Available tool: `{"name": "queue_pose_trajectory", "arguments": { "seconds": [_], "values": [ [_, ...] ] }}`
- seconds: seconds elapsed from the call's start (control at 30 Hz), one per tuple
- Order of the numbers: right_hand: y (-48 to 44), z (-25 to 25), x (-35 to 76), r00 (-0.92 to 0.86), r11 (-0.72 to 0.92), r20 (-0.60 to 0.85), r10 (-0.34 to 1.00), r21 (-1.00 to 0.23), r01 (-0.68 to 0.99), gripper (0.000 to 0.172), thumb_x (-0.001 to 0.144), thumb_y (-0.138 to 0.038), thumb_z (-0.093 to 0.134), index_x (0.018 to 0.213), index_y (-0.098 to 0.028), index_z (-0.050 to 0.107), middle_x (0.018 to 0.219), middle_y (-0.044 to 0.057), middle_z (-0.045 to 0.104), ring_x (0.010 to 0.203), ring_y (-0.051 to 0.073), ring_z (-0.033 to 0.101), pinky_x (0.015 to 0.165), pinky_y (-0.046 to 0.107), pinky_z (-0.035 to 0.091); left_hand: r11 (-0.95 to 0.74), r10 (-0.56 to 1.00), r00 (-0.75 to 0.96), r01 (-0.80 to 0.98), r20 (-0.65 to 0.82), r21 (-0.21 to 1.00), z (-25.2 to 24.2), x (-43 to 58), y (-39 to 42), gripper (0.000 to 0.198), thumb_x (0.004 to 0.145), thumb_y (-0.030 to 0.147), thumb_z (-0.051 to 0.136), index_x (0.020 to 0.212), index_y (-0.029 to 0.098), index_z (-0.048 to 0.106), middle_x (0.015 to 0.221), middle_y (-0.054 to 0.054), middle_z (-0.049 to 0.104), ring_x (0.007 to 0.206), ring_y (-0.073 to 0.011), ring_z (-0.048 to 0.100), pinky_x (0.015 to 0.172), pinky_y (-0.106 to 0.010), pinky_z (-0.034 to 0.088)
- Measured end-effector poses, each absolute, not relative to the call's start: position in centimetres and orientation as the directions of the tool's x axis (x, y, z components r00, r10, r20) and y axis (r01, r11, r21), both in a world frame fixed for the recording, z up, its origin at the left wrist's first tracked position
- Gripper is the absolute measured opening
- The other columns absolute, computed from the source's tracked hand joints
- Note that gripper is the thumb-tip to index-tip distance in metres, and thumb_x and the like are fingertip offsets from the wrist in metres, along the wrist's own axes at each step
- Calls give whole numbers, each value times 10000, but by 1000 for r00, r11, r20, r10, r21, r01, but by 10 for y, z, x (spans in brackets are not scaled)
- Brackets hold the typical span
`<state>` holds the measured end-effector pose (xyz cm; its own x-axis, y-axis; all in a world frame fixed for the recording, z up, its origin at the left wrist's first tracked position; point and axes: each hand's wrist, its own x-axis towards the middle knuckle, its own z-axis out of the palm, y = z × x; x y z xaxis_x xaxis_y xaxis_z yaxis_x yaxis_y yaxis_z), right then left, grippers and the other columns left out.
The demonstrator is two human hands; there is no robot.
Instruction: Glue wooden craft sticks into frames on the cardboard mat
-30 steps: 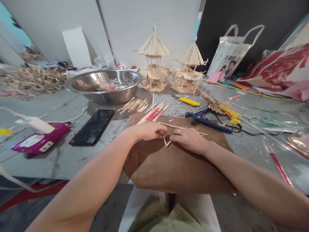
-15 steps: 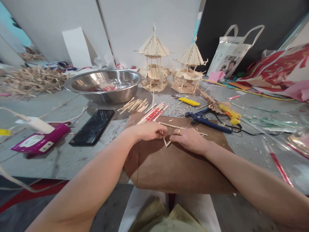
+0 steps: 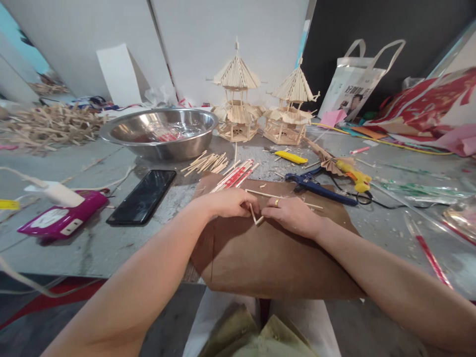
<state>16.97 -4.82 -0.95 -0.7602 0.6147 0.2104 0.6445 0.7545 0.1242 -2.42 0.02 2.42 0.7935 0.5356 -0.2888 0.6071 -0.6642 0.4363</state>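
Over a brown sheet point(image 3: 267, 258), my left hand point(image 3: 240, 202) is closed on one arm of a small V-shaped piece of thin wooden sticks point(image 3: 257, 221). The V's point faces me. My right hand point(image 3: 284, 210), with a ring on one finger, pinches the other arm of the V. A longer thin stick point(image 3: 260, 193) lies on the sheet just beyond both hands, passing partly behind the right one. Red-and-white wrapped sticks point(image 3: 238, 173) lie at the sheet's far edge, beside a loose pile of short sticks point(image 3: 208, 162).
Two stick pagodas point(image 3: 238, 99) point(image 3: 292, 106) stand at the back, right of a metal basin point(image 3: 159, 131). Blue pliers point(image 3: 320, 188), a yellow cutter point(image 3: 291, 157) and a yellow glue gun point(image 3: 353, 174) lie right. A phone point(image 3: 143, 197) and purple power strip point(image 3: 63, 213) lie left.
The long stick behind my right hand has shifted slightly to the right. Both hands keep their hold on the V-shaped piece, which has tilted very slightly.
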Motion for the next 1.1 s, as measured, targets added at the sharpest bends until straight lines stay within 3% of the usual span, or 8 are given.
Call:
{"name": "queue_pose_trajectory", "arguments": {
  "seconds": [0.4,1.1],
  "values": [
    [-48,-9,170,-750,754,195,632,71,653,234,831,-162,361,924,-238,561,817,7,574,660,99,493,514,221,240,-669,542,796,603,-271,434,22,-23,0,189,680,220,550,859,222,611,786,31,619,688,-83,524,590,-168,339],
    [-49,-8,169,-749,747,182,638,94,659,235,831,-179,366,934,-243,567,795,14,571,637,100,483,514,223,240,-660,543,799,596,-258,458,24,-22,-1,194,658,221,571,844,227,627,757,40,620,668,-81,530,597,-168,351]
  ]
}}
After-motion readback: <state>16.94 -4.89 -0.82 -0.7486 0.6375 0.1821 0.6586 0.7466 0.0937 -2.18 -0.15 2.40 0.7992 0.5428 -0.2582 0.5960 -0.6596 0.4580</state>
